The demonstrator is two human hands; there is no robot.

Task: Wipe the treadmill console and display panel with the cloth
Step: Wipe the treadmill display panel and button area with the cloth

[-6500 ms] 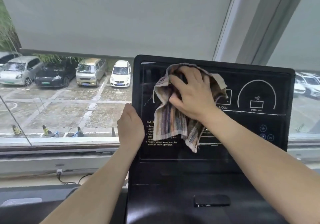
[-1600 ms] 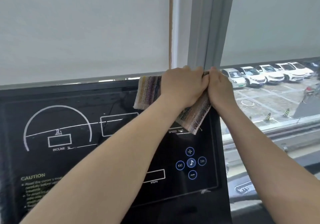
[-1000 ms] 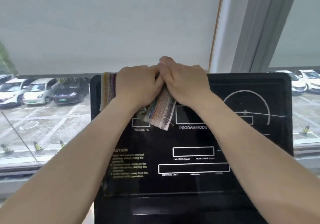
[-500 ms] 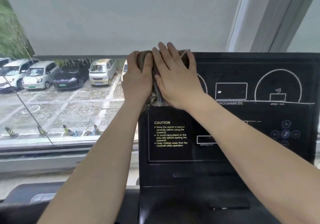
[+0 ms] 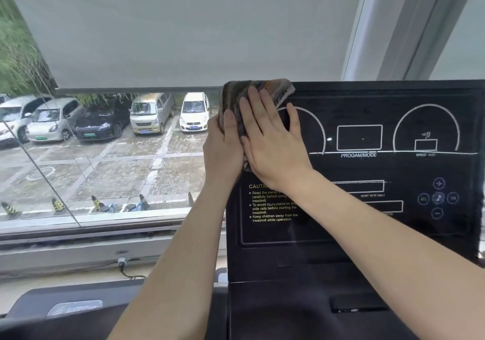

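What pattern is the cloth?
Multicoloured woven stripes; the cloth shows best in the head view.

Entry, person on my feed: two arms, both bare along the whole length in view. Left forearm [image 5: 178, 261] comes in from 6 o'clock; right forearm [image 5: 380, 234] from 4 o'clock, broader in frame since it is nearer the lens. Left hand [image 5: 223, 148] and right hand [image 5: 273, 145], at 12 o'clock from the forearms: bare, showing their backs, with slim fingers.

Quantities: one left hand [image 5: 223, 150], one right hand [image 5: 273, 145], one cloth [image 5: 275, 87], one display panel [image 5: 367, 103], five round buttons [image 5: 438, 198], two arc gauges [image 5: 425, 129].
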